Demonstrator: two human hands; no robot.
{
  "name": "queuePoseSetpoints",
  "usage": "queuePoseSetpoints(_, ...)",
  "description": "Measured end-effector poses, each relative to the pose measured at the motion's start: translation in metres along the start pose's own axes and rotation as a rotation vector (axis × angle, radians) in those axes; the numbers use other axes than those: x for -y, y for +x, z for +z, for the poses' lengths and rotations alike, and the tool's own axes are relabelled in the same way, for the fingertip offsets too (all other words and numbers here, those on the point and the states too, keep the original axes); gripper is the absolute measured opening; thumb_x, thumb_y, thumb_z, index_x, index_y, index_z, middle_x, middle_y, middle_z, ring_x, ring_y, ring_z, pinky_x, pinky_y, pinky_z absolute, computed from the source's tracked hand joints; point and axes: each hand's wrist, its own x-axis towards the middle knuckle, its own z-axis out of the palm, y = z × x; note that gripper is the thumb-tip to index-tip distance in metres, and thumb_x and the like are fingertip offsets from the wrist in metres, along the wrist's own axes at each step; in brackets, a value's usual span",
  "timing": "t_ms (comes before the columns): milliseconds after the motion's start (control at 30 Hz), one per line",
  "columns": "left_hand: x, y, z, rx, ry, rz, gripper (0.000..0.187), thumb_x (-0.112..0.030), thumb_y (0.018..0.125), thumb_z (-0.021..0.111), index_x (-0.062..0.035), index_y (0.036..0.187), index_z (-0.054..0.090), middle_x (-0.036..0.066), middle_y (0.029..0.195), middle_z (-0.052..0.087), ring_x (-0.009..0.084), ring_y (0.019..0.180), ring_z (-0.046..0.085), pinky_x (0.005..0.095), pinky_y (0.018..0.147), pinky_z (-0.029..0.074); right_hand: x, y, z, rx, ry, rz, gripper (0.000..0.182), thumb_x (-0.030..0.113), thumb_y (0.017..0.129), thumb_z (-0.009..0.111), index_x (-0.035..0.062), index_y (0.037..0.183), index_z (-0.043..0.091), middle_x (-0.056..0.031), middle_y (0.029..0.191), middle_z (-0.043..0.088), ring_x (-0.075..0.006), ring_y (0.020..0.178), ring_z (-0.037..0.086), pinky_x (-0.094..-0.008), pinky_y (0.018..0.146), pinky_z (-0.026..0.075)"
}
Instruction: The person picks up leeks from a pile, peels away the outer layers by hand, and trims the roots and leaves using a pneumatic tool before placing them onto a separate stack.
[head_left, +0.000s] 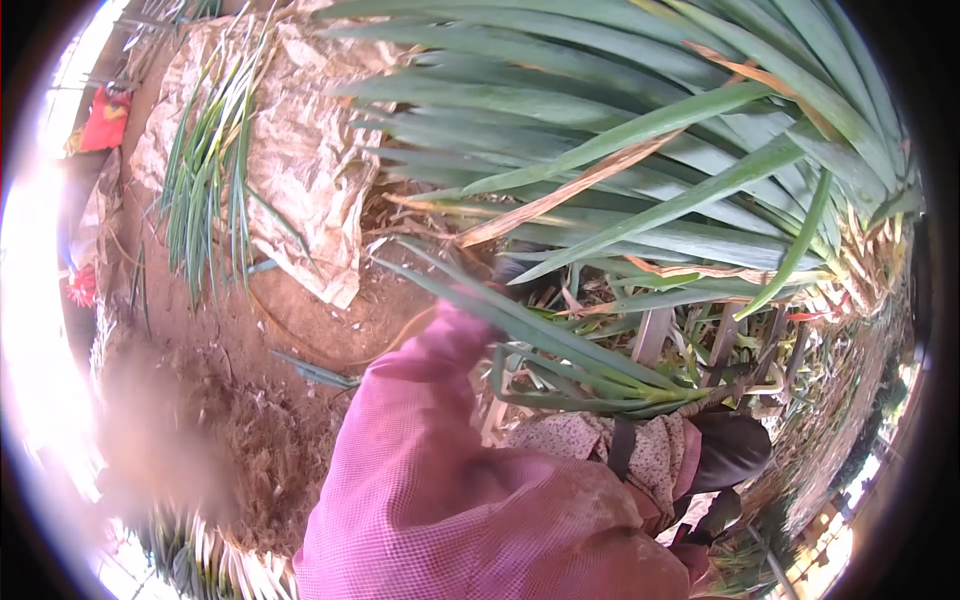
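Green onion stalks point(560, 330) slant across the middle of our view, their base just above the patterned cloth point(560, 435) and their leaves running to the blurred hand point(488, 292) beyond our pink sleeve point(425, 390), whose grip we cannot tell. Just above it we see a large leafy bunch point(620, 165), and farther left thin green stalks point(205, 170) lie on crumpled brown paper point(320, 200) over bare soil point(205, 325).
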Motion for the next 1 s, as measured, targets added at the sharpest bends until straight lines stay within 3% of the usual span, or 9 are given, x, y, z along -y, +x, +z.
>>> queuePoseSetpoints(100,0.048,0.045,-0.045,-0.255,0.254,-0.103,0.036,-0.019,0.092,0.057,0.0011,0.122,0.056,0.019,0.122,0.057,0.0341,0.112,0.054,0.0413,0.097,0.041,-0.016,-0.005,-0.006,-0.032,0.038,0.037,0.012,0.012,0.084,0.062,0.0017,0.090,0.063,-0.0018,0.074,0.060,-0.0116,0.064,0.054,-0.0279,0.058,0.045)
queuePoseSetpoints(300,0.071,0.096,-0.075,-0.070,0.353,-0.290,0.037,-0.018,0.092,0.057,0.0020,0.123,0.055,0.020,0.124,0.056,0.0340,0.115,0.053,0.0410,0.098,0.040,-0.033,-0.005,-0.012,-0.075,0.293,0.108,0.011,0.011,0.083,0.062,0.0015,0.089,0.062,-0.0003,0.070,0.058,-0.0102,0.061,0.052,-0.0269,0.056,0.043)
queuePoseSetpoints(433,0.039,0.101,-0.103,-0.097,0.331,-0.247,0.038,-0.018,0.092,0.057,0.0026,0.123,0.054,0.020,0.125,0.055,0.0339,0.116,0.052,0.0408,0.099,0.039,0.124,-0.064,-0.003,-0.032,0.478,-0.341,0.009,0.007,0.083,0.063,0.0029,0.090,0.061,0.0043,0.075,0.049,-0.0064,0.068,0.040,-0.0232,0.058,0.037)
queuePoseSetpoints(500,0.016,0.091,-0.126,-0.140,0.294,-0.201,0.038,-0.018,0.092,0.057,0.0029,0.124,0.054,0.020,0.126,0.055,0.0339,0.117,0.051,0.0407,0.100,0.039,0.146,-0.060,0.031,-0.082,0.544,-0.666,0.022,-0.002,0.078,0.065,0.0042,0.099,0.062,0.0017,0.086,0.055,-0.0100,0.073,0.050,-0.0262,0.069,0.046)
queuePoseSetpoints(600,-0.033,0.066,-0.172,-0.233,0.223,-0.120,0.038,-0.018,0.092,0.057,0.0034,0.124,0.053,0.021,0.127,0.054,0.0338,0.118,0.051,0.0405,0.101,0.038,0.214,-0.090,0.032,0.312,0.630,-0.388,0.045,0.013,0.077,0.071,0.0003,0.118,0.054,-0.0128,0.108,0.057,-0.0234,0.093,0.056,-0.0331,0.078,0.049)
queuePoseSetpoints(733,-0.121,-0.001,-0.262,-0.439,0.106,-0.003,0.039,-0.017,0.093,0.057,0.0040,0.125,0.053,0.021,0.129,0.053,0.0337,0.119,0.050,0.0403,0.102,0.037,0.245,-0.086,0.068,0.124,-0.036,-0.455,0.066,0.040,0.078,0.069,-0.0032,0.124,0.049,-0.0223,0.118,0.056,-0.0404,0.107,0.054,-0.0445,0.088,0.047)
queuePoseSetpoints(800,-0.172,-0.039,-0.308,-0.573,0.056,0.070,0.039,-0.017,0.093,0.057,0.0043,0.125,0.052,0.021,0.130,0.053,0.0337,0.120,0.049,0.0402,0.102,0.037,0.250,-0.079,0.078,0.359,0.068,-0.330,0.065,0.042,0.080,0.063,-0.0040,0.124,0.050,-0.0228,0.116,0.057,-0.0437,0.105,0.054,-0.0467,0.088,0.047)
queuePoseSetpoints(900,-0.256,-0.079,-0.362,-0.825,0.077,0.294,0.039,-0.017,0.093,0.057,0.0048,0.125,0.052,0.021,0.131,0.052,0.0337,0.121,0.049,0.0400,0.103,0.036,0.247,-0.063,0.139,0.555,-0.283,-0.747,0.079,0.040,0.079,0.062,-0.0020,0.140,0.031,-0.0272,0.121,0.054,-0.0420,0.108,0.056,-0.0429,0.090,0.048)
queuePoseSetpoints(1000,-0.370,-0.047,-0.386,-1.121,0.295,0.814,0.040,-0.017,0.090,0.061,0.0044,0.123,0.053,0.022,0.128,0.054,0.0356,0.120,0.050,0.0407,0.104,0.037,0.261,-0.082,0.102,0.623,0.081,-0.410,0.086,0.046,0.080,0.061,-0.0060,0.141,0.029,-0.0281,0.121,0.053,-0.0400,0.109,0.057,-0.0416,0.091,0.048)
